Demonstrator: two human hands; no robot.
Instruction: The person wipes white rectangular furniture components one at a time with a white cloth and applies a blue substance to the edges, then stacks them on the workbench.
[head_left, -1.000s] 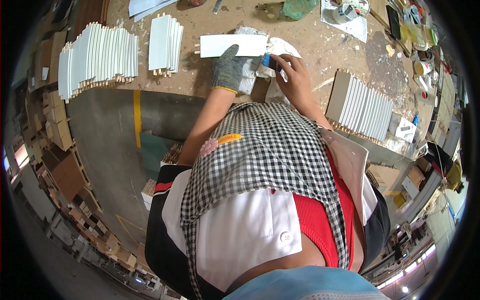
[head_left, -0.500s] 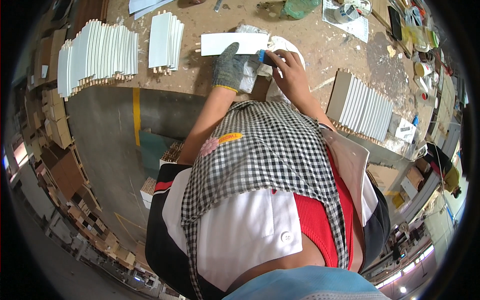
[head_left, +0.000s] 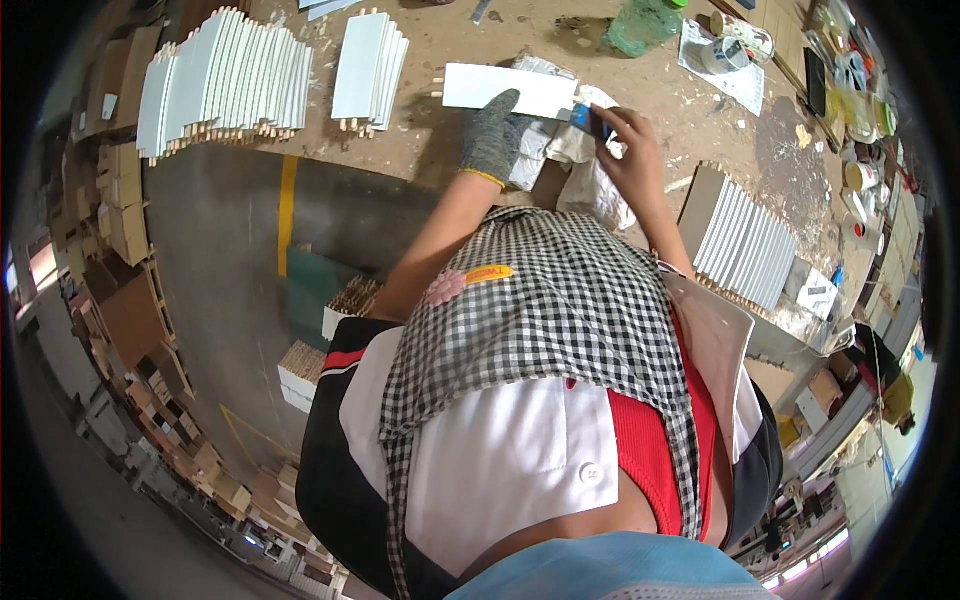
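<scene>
My left hand point(head_left: 491, 138), in a grey knitted glove with a yellow cuff, grips a white painted board point(head_left: 512, 90) from its near side, thumb lying on top. A short wooden dowel sticks out of the board's left end. My bare right hand point(head_left: 632, 150) pinches a small blue and dark block point(head_left: 588, 121) against the board's right end. Below that end lie a crumpled white cloth point(head_left: 597, 190) and a plastic-wrapped bundle point(head_left: 528, 160), partly hidden by the glove and the board.
Stacks of similar white doweled boards stand on the brown worktable point(head_left: 420, 150): a long row point(head_left: 225, 85), a shorter one point(head_left: 368, 72) and another at right point(head_left: 738, 240). A green plastic bottle point(head_left: 642, 28), a tape roll point(head_left: 725, 55) and a dark phone point(head_left: 816, 88) lie toward the far right.
The whole view has shifted, so the table and my hands sit farther right in the picture. Both hands keep their hold, with the blue block still at the board's right end.
</scene>
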